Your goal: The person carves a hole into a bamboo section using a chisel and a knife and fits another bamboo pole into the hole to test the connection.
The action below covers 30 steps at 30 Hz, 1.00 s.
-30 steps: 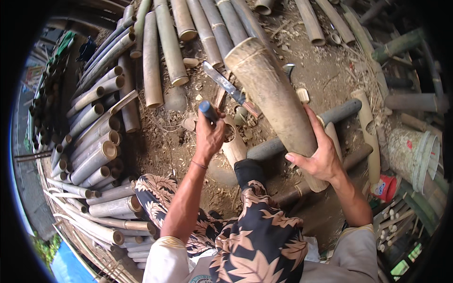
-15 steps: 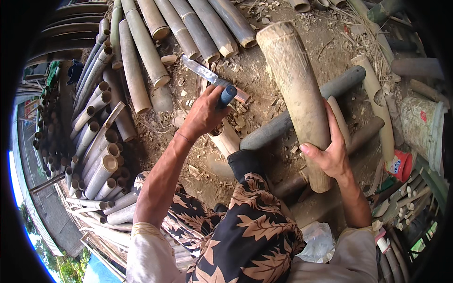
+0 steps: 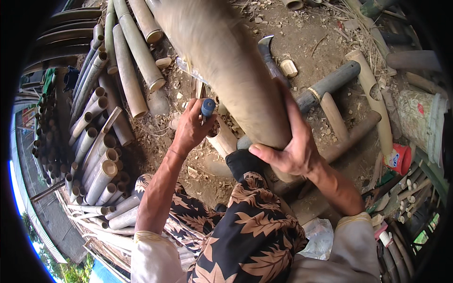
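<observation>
My left hand (image 3: pixel 189 129) is closed around the blue handle (image 3: pixel 208 107) of a knife. Part of its blade (image 3: pixel 188 70) shows beyond the hand; the rest lies behind a thick bamboo section (image 3: pixel 231 80). That pale section is blurred and its upper end leans to the left. Near its lower end my right hand (image 3: pixel 299 148) grips it, with the thumb across the front and fingers along the right side. Below the knife, a short cut bamboo piece (image 3: pixel 222 141) stands by my black-covered foot (image 3: pixel 245 162).
Dark bamboo poles (image 3: pixel 330 85) lie crossed on the chip-strewn ground. A curved blade (image 3: pixel 265 45) lies beyond them. Bamboo tubes (image 3: pixel 101 181) are stacked at left, with more poles (image 3: pixel 137 49) at the far side. A dirty white bucket (image 3: pixel 420 118) and red container (image 3: pixel 398 159) stand at right.
My right hand has moved left with the bamboo section, whose upper end has swung left across the knife blade. My left hand has drawn slightly left and nearer. The curved blade has come into sight.
</observation>
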Motion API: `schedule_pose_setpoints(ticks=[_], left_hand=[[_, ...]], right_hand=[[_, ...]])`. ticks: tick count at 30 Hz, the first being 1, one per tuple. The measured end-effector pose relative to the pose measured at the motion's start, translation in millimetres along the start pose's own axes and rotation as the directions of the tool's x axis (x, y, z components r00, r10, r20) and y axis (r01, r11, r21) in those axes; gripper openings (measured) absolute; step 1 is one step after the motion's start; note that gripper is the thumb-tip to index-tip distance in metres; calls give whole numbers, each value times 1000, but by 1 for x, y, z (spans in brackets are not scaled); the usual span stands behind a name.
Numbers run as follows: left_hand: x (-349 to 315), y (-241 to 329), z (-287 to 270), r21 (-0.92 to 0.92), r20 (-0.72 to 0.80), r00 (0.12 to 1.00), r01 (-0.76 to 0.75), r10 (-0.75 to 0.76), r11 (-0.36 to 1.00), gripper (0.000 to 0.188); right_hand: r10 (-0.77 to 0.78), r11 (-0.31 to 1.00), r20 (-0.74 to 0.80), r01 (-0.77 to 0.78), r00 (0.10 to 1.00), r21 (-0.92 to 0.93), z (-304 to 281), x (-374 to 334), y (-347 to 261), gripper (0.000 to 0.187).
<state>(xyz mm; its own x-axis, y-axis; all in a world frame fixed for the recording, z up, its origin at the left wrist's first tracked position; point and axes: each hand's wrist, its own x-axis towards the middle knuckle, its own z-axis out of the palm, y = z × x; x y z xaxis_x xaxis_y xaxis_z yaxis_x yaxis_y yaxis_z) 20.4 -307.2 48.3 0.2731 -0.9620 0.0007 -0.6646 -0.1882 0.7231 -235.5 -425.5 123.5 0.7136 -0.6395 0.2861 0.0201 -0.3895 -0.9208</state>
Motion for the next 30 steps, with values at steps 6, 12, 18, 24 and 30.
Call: schedule_pose_setpoints(ticks=[6, 12, 18, 24, 30], left_hand=[[-16, -8, -2, 25, -61, 996, -62, 63, 998, 29], [-42, -38, -8, 27, -145, 976, -159, 161, 987, 32], [6, 25, -16, -10, 49, 997, -51, 51, 999, 34], [37, 33, -11, 63, 208, 978, -6, -7, 998, 36], [39, 22, -6, 196, 337, 939, 0, -68, 981, 33]], right_hand=[[105, 986, 269, -66, 957, -151, 18, -1, 18, 105], [-121, 991, 102, 114, 987, 75, 30, 8, -7, 104], [-104, 984, -7, 103, 995, 146, 25, 13, 19, 108], [9, 999, -66, -6, 998, 45, -15, 6, 13, 108], [112, 987, -106, -99, 988, 123, -30, -11, 24, 107]])
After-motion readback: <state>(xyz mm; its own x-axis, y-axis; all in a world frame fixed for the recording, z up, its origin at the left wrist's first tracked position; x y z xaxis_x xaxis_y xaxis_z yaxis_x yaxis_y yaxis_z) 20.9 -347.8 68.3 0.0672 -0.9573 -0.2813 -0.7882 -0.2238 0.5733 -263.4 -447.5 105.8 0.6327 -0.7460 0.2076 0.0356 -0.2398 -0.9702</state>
